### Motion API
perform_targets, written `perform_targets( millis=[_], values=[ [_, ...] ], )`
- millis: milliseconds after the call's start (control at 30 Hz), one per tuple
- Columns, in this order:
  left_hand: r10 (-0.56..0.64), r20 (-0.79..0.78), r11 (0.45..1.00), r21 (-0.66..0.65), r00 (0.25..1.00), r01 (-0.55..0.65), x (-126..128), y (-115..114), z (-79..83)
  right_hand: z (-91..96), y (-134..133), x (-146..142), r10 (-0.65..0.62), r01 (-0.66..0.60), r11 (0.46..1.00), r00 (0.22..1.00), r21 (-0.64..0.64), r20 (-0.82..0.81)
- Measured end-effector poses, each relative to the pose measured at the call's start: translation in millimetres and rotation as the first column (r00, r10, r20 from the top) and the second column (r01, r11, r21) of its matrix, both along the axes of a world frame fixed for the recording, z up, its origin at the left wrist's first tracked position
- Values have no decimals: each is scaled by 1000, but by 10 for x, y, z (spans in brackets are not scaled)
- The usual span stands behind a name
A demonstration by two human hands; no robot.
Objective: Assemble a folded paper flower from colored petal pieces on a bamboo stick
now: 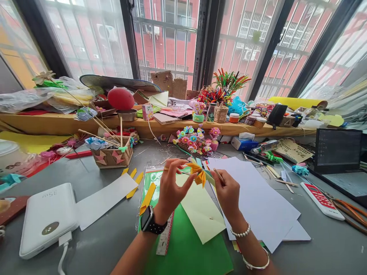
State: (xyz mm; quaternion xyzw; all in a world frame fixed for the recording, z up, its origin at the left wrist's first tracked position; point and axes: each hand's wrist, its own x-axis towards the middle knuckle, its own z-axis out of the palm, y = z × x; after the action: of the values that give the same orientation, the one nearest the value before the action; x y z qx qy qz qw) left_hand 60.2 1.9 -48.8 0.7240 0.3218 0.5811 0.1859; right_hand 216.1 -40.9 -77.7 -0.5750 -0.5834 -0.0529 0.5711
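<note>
A yellow folded-paper flower (202,177) is held up above the desk, its pointed petals spread. My left hand (173,185), with a watch at the wrist, pinches the flower's left side between thumb and finger. From the flower's right side a narrow green paper strip (210,178) runs into my right hand (228,191), whose fingers are closed on it. A thin stick-like end shows by the right fingertips, but its kind is unclear. Beneath both hands lie a pale green paper sheet (200,214) and a green board (186,256).
Yellow folded strips (147,198) and a ruler (165,238) lie near my left hand. White sheets (258,202) spread to the right, beside a calculator (322,200) and laptop (338,152). At left are a power bank (47,217) and a cardboard basket (111,157). Crocheted-looking flowers (195,139) stand behind.
</note>
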Motion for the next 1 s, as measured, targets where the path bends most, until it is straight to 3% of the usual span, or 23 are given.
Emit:
perform_targets(
  millis=[67, 133, 267, 467, 633, 767, 1000],
  values=[
    [59, -164, 970, 244, 985, -17, 18, -42, -3, -10, -4, 2, -20, 20, 1000, 1000, 12, 13],
    [72, -301, 940, 339, 951, 36, 40, -52, -27, -12, -11, 1, -34, 34, 999, 999, 24, 24],
    [99, -441, 925, 372, 892, 81, 88, -10, -114, 0, -34, -20, -34, 32, 998, 999, 50, 36],
    [129, -414, 918, 393, 901, 50, 118, 23, -176, 47, -76, -66, 70, -74, 996, 995, 49, 67],
    [10, -344, 951, 294, 939, 98, 126, 27, -176, 112, -79, -45, 190, -191, 982, 977, -1, 94],
    [-148, -244, 983, 67, 959, 169, 124, 50, -174, 124, -56, -17, 297, -290, 954, 950, -76, 101],
    [-272, -204, 960, -127, 940, 250, 117, 95, -188, 94, -18, 11, 289, -281, 954, 954, -104, 73]
  ],
)
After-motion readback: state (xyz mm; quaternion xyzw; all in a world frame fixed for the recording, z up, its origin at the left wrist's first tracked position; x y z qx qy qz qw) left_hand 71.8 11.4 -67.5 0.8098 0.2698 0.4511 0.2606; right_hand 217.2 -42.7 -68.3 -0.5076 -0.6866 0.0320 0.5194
